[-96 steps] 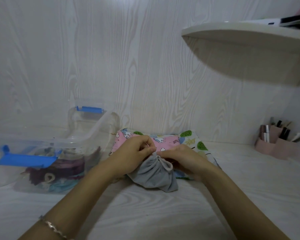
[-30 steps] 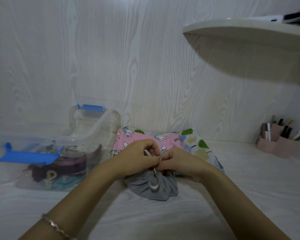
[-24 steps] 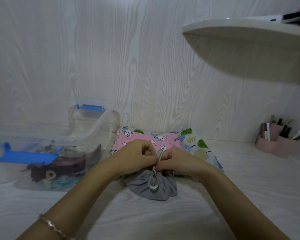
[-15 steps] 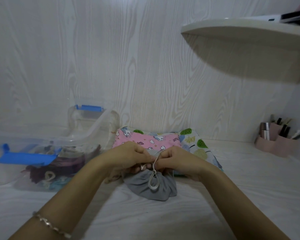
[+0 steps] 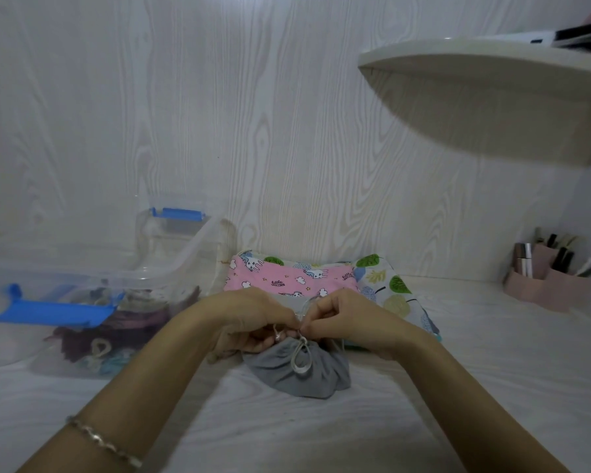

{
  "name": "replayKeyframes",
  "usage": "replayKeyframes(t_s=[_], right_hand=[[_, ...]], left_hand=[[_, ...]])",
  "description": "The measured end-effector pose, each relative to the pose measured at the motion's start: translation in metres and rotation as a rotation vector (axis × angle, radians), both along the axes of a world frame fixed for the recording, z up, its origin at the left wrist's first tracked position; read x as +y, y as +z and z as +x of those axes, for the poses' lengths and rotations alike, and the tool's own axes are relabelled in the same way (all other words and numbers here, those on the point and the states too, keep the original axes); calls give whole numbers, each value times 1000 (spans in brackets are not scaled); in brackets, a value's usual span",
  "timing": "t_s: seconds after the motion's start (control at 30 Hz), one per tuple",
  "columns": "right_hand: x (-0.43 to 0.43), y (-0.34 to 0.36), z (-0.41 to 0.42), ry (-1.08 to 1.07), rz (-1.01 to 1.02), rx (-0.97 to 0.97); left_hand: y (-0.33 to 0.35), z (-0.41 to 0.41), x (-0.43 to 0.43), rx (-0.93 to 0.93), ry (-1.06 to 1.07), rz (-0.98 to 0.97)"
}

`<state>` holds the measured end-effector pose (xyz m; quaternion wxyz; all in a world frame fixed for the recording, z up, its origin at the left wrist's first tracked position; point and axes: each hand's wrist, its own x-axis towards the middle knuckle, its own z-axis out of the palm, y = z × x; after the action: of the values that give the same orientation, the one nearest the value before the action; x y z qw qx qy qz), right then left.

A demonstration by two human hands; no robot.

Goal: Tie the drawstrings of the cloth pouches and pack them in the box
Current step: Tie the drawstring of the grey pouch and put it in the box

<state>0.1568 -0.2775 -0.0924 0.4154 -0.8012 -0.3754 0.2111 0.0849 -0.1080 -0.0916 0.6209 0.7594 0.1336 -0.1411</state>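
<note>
A grey cloth pouch [image 5: 321, 375] lies gathered on the white table, its pale drawstring [image 5: 301, 358] hanging in a loop over the front. My left hand [image 5: 249, 319] and my right hand [image 5: 342, 315] meet at the pouch's neck, and each pinches the drawstring there. Behind them lie a pink unicorn-print pouch [image 5: 287, 278] and a white leaf-print pouch [image 5: 389, 288]. At the left stands a clear plastic box [image 5: 171, 264] with blue latches, holding several dark and teal pouches.
A wood-grain wall closes the back. A white shelf [image 5: 492, 83] juts out at the upper right. A pink organiser [image 5: 553, 288] with pens and tubes stands at the far right. The box's blue latch [image 5: 48, 310] sticks out at the left.
Both hands have sunk lower onto the pouch's neck, fingers pressed together over the drawstring. The hanging loop stays in place.
</note>
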Motion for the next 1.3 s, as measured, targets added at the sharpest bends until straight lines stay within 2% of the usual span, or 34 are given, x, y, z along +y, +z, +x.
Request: replayKeyframes(t_s=[0.2, 0.4, 0.63, 0.73, 0.9, 1.17, 1.23, 1.3], right_hand=[[7, -6, -5, -69, 42, -258], [9, -10, -7, -108, 118, -478], [8, -7, -5, -91, 108, -561], [7, -6, -6, -118, 144, -463], [7, -2, -6, -149, 293, -104], [10, -3, 2, -141, 409, 387], [9, -3, 3, -135, 437, 421], [9, -4, 4, -136, 416, 363]], left_hand=[[2, 0, 2, 78, 27, -27], [2, -1, 5, 67, 32, -51], [4, -4, 6, -29, 7, -43], [5, -4, 5, -84, -13, 18], [6, -4, 6, -160, -18, 82], [1, -2, 7, -439, 2, 264], [0, -1, 5, -495, 6, 300], [0, 1, 5, -495, 19, 314]])
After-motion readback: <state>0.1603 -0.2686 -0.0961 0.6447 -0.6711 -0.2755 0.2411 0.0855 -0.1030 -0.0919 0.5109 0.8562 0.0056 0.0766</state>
